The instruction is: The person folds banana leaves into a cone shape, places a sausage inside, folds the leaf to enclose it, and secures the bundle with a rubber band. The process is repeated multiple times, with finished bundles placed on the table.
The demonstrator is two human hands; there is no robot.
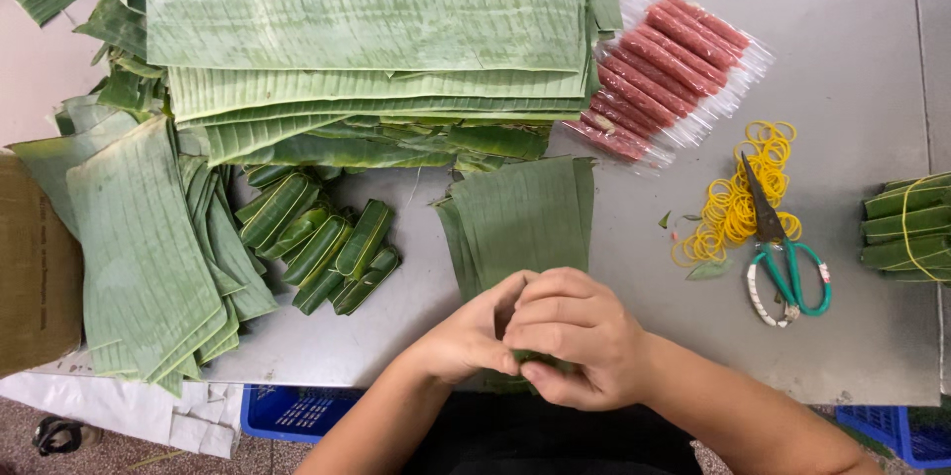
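At the near edge of the grey table (862,29) both hands are closed together around a small folded banana-leaf parcel (535,361). The right hand (580,341) lies over the top with its fingers curled down tight; the left hand (471,336) presses in from the side, thumb and fingertips pinching the leaf. Only a sliver of green shows between them, so the parcel's shape cannot be told.

Just beyond the hands lies a small stack of cut leaf pieces (520,217). Further toward the left edge sits a cluster of finished wrapped rolls (322,242), lying side by side, and beside them a fanned pile of leaf strips (144,257). A tall stack of large leaf sheets (367,29) fills the far left part of the table. To the right of it, red sausage sticks in clear wrappers (664,74) lie in a row. Near them are a heap of yellow rubber bands (743,193) with green-handled scissors (783,257) lying across it, and, at the right edge, a banded bundle of rolls (906,227).
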